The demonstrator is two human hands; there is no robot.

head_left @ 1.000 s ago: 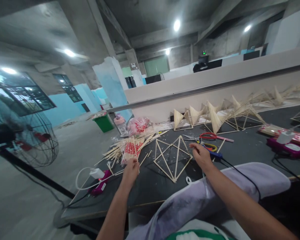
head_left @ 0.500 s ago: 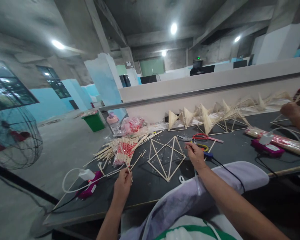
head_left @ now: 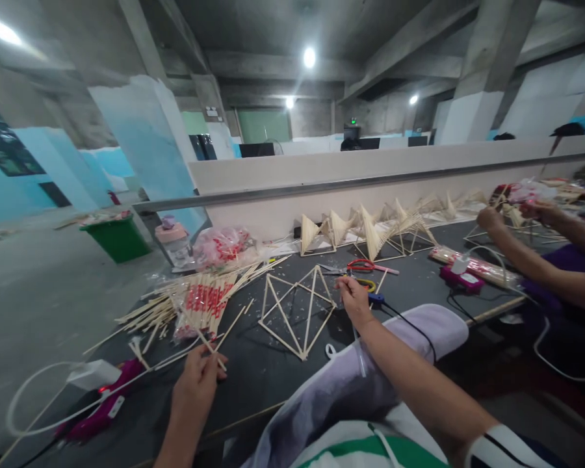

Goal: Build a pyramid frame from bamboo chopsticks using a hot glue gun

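Note:
My left hand (head_left: 195,385) is closed around a thin wooden stick (head_left: 210,350), which slants up and left over the dark table. Beside it lies another loose stick (head_left: 234,324). A frame of glued wooden sticks (head_left: 306,318) stands on the table between my hands. My right hand (head_left: 355,303) is pinched just right of this frame; what its fingertips hold, if anything, is too small to make out. Close behind that hand are red-handled scissors (head_left: 361,265), a yellow-handled tool (head_left: 369,285) and a blue tool (head_left: 376,298) on a black cable.
Bundled sticks in plastic (head_left: 202,302) lie on the left, near a purple power strip (head_left: 104,403). Several stick models (head_left: 370,231) line the back partition (head_left: 322,195). A second purple power strip (head_left: 461,279) is on the right, where a co-worker's hands (head_left: 491,221) are busy.
The view has turned to the right, bringing more of the co-worker into sight. The stick in my left hand has tipped from nearly upright to slanting. My right hand stays beside the frame.

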